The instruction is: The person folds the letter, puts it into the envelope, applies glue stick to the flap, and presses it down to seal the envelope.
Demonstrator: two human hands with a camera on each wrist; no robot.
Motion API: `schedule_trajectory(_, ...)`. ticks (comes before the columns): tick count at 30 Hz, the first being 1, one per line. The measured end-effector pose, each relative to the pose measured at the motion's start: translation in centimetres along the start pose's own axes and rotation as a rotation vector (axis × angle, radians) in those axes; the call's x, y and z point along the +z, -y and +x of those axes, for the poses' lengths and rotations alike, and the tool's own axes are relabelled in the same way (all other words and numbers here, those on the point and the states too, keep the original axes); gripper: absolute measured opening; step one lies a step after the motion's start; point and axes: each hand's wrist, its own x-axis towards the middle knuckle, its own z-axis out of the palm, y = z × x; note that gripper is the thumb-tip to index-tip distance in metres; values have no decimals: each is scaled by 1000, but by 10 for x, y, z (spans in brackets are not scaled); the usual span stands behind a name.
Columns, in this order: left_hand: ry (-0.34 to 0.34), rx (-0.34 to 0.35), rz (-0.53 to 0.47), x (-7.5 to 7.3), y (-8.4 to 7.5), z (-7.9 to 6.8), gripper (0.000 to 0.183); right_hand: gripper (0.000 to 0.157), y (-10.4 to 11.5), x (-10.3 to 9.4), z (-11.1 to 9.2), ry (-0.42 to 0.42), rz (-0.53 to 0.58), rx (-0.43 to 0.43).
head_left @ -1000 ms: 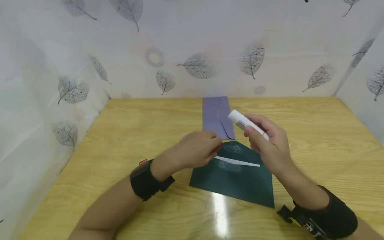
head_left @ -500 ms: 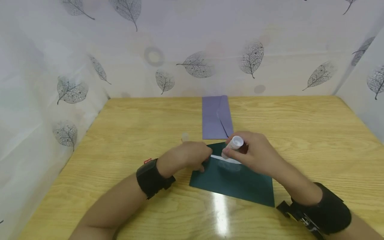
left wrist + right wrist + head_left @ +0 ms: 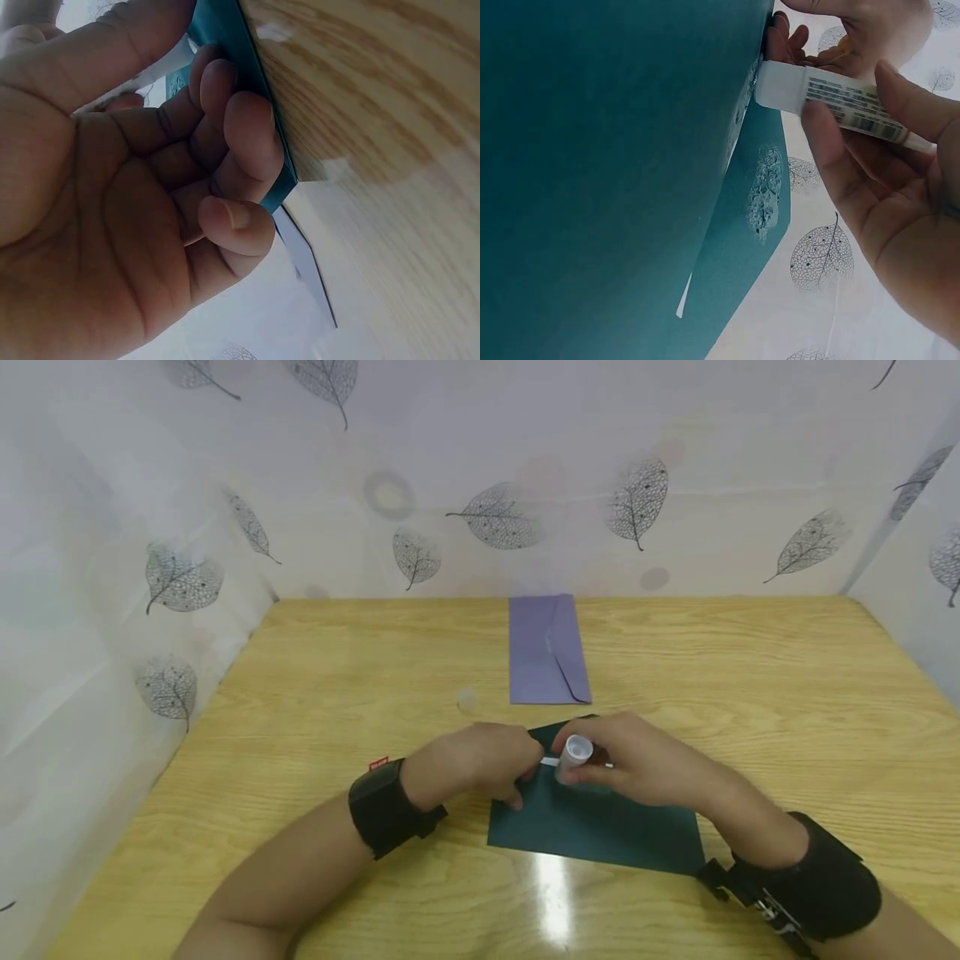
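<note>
My right hand point(image 3: 637, 760) pinches a white glue stick point(image 3: 576, 756) between thumb and fingers, its lower end down at the dark green envelope point(image 3: 600, 831). In the right wrist view the glue stick point(image 3: 847, 101) reaches the envelope near its opening, and a wet, streaky glue patch point(image 3: 765, 195) shows on the flap. A white strip of paper point(image 3: 550, 762) peeks from the opening. My left hand point(image 3: 495, 762) rests at the envelope's left side; in the left wrist view its loosely bent fingers point(image 3: 247, 127) touch by the envelope's edge.
A purple envelope point(image 3: 536, 652) lies behind the green one. A small translucent cap point(image 3: 467, 699) sits on the wooden table point(image 3: 360, 677) to the left. Leaf-patterned cloth point(image 3: 337, 510) walls the back and sides.
My right hand has lowered the glue stick from above onto the green envelope and turned it steeper. My left hand has settled at the envelope's left side; the envelope has shifted slightly.
</note>
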Motion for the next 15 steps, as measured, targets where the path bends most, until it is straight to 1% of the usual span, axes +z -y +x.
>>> schedule_trajectory(2, 4, -3, -10, -1, 0, 0, 32, 26, 0, 0, 0, 37, -1, 1)
schedule_trajectory(5, 9, -7, -25, -2, 0, 1, 32, 25, 1, 0, 0, 68, -10, 13)
schedule_trajectory(15, 10, 22, -61, 2, 6, 4, 30, 18, 5, 0, 0, 87, -52, 29)
